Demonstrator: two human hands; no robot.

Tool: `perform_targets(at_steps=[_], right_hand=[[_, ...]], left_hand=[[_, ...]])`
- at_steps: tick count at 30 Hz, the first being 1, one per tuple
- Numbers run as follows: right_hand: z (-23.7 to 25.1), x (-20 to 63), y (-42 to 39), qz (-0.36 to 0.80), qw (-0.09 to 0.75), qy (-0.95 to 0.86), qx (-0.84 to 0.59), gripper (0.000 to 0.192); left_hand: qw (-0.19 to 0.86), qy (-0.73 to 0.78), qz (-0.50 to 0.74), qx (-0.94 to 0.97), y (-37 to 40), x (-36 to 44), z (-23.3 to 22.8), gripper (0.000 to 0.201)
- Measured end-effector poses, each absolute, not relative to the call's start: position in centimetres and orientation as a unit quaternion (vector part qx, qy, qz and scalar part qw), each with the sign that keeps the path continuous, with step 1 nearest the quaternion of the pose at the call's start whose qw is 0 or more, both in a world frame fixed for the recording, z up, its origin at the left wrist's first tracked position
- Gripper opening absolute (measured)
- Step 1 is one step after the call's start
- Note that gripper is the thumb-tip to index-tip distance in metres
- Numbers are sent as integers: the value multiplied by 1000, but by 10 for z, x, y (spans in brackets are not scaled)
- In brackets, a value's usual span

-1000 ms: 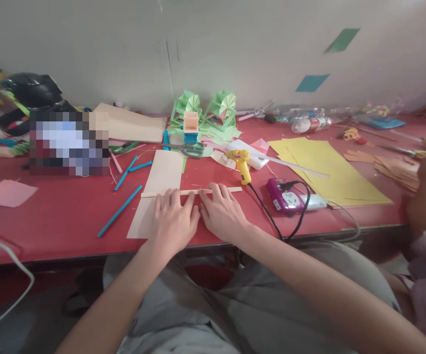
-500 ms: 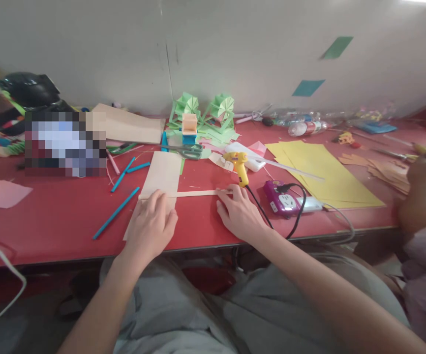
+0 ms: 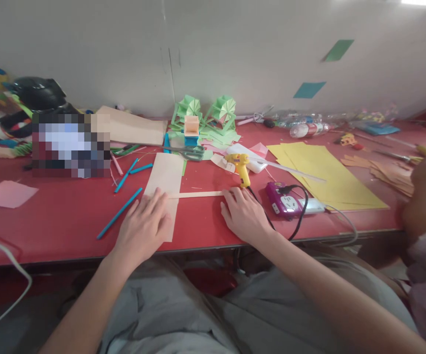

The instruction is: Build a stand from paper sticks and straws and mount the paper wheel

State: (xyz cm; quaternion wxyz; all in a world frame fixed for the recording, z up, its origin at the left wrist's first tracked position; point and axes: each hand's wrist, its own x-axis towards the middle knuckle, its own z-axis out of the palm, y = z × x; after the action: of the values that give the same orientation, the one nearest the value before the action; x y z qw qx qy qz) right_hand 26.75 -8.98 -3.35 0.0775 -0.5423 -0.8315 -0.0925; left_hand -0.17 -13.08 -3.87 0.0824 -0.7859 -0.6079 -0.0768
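A narrow cream paper strip (image 3: 198,194) lies level across the red table. Its left part crosses a wider cream paper sheet (image 3: 163,172). My left hand (image 3: 144,221) rests flat over the strip's left end and the sheet, fingers stretched out and thumb apart. At the strip's right end, the fingertips of my right hand (image 3: 245,214) press down, with the thumb spread away; that tip of the strip is hidden under them. A yellow glue gun (image 3: 241,169) lies just beyond my right hand. Blue paper sticks (image 3: 119,215) are left of my left hand.
A purple power socket (image 3: 285,200) with a black cord sits to the right, near yellow sheets (image 3: 331,172). Scissors (image 3: 189,152) and green paper wheel models (image 3: 222,110) stand farther back. At the far right, another person's hand (image 3: 425,182) holds a phone.
My left hand has shifted slightly left and flattened, its fingers extending along the strip. The wide sheet's lower end has turned to the right. My right hand stays at the strip's end.
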Motion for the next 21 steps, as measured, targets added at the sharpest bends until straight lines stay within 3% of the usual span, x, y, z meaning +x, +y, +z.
perform_targets(at_steps=[13,21], right_hand=[[-22,253,-85,-70,28,-821,-567,42],[-25,241,-82,-29,66,-880,-470,41]], left_hand=[[98,-617,-63,-778,-132,4,-36,50],[91,-632,-86,-765,-133,-1,-38,49]])
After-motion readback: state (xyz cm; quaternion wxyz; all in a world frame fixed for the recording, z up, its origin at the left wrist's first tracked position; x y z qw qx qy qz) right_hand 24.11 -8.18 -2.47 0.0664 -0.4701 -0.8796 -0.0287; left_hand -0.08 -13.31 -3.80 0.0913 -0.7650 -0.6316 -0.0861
